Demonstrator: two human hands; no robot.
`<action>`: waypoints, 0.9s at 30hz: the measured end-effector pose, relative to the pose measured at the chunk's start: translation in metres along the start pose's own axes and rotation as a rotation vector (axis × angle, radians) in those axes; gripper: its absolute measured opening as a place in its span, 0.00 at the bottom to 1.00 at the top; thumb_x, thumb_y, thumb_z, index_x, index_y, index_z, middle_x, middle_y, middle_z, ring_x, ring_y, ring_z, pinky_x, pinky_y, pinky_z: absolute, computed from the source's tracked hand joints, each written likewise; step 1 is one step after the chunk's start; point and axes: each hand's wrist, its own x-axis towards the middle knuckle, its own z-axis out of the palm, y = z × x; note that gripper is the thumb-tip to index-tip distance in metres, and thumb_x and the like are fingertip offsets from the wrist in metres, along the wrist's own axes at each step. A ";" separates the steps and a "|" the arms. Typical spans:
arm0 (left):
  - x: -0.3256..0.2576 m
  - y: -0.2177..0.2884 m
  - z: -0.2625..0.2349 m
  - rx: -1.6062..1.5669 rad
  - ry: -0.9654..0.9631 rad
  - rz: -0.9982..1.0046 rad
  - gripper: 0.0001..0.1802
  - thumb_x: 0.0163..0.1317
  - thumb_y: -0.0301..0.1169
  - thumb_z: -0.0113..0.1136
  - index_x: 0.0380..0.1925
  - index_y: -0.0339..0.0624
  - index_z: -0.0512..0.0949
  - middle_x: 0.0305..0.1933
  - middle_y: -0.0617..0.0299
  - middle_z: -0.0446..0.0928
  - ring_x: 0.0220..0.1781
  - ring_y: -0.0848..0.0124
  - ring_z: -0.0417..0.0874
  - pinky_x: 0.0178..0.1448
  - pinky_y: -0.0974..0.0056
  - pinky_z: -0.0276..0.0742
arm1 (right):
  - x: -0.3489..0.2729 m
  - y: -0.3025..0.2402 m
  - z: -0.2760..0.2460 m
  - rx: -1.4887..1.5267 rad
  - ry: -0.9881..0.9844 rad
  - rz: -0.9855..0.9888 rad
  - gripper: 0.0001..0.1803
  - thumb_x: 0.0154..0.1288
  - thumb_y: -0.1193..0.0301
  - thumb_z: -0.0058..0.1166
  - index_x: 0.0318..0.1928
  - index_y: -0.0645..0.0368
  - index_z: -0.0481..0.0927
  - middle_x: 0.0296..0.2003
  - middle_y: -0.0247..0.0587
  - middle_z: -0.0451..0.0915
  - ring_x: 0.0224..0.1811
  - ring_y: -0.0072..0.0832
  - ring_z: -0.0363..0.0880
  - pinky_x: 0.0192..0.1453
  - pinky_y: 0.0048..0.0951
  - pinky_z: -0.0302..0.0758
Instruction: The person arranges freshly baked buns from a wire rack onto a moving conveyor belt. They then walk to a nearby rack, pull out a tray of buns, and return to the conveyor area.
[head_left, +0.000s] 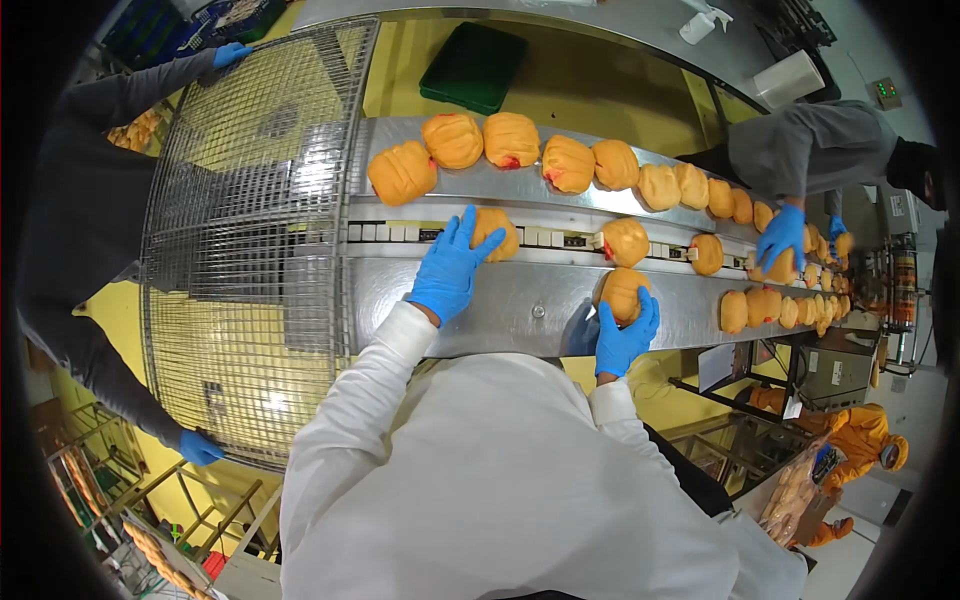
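Note:
Both my hands wear blue gloves. My left hand (447,265) is on a round golden bun (497,234) at the left part of the conveyor channel (560,238), the bun between its thumb and fingers. My right hand (626,338) grips another bun (624,292) from its near side, over the near steel ledge (480,310). Further along the channel sit a bun with red filling (625,243) and one more bun (706,254). Several buns, some showing red filling, line the far steel ledge (512,140). More buns (764,304) stand on the near ledge at the right.
At the left, a person in dark clothing (90,220) holds a wire rack (250,240) beside the conveyor's end. A grey-sleeved co-worker's gloved hand (782,242) reaches over buns at the right. Beyond the conveyor are a green crate (473,67) and a spray bottle (705,22).

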 end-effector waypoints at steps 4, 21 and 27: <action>0.015 0.026 0.021 -0.012 0.010 0.174 0.36 0.67 0.24 0.56 0.76 0.59 0.67 0.83 0.39 0.52 0.82 0.39 0.59 0.82 0.41 0.58 | 0.004 0.004 0.004 0.205 0.025 0.099 0.45 0.49 0.68 0.79 0.67 0.62 0.71 0.71 0.60 0.65 0.76 0.54 0.62 0.78 0.50 0.62; 0.064 -0.085 -0.096 0.206 0.375 -0.264 0.48 0.48 0.46 0.81 0.70 0.48 0.72 0.68 0.43 0.72 0.71 0.45 0.71 0.74 0.47 0.69 | 0.041 -0.114 0.101 0.245 -0.762 -0.873 0.34 0.54 0.74 0.67 0.65 0.49 0.80 0.74 0.52 0.67 0.76 0.54 0.63 0.79 0.50 0.63; 0.035 -0.089 -0.086 0.082 0.430 -0.344 0.46 0.44 0.45 0.82 0.65 0.45 0.75 0.61 0.48 0.76 0.64 0.48 0.75 0.69 0.48 0.73 | 0.120 -0.145 0.139 0.282 -0.598 -0.881 0.34 0.53 0.76 0.66 0.64 0.44 0.81 0.66 0.51 0.75 0.67 0.51 0.75 0.72 0.48 0.71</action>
